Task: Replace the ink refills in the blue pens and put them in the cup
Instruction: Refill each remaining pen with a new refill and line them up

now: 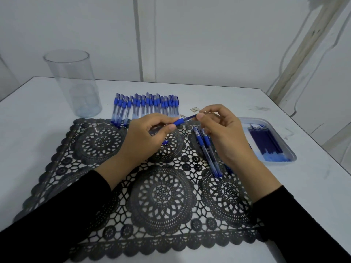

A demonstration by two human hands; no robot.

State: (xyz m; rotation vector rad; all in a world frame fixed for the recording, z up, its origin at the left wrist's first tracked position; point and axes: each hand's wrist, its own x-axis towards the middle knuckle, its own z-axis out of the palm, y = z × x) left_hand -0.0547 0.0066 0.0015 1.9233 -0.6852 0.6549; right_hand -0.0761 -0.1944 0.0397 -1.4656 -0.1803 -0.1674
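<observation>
Barely started, we reckoned: the cup [74, 86] at ten o'clock sat empty, the pen row [146, 107] at twelve waiting. Our left hand [148, 141] gripped one pen [182, 121] dead centre while our right hand [228, 135] pinched its tip end.

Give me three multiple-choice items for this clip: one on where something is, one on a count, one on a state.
1. The tray of refills sits: A) left of the mat; B) right of the mat; C) on the mat.
2. Pens standing in the cup: A) none; B) two; C) five.
3. The pen over the mat is: A) lying loose; B) held by both hands; C) in the tray.

Answers: 1 B, the tray lies beyond the mat's right edge. 2 A, the see-through cup holds no pens. 3 B, the left hand grips its blue sleeve and the right hand pinches its other end.
</observation>
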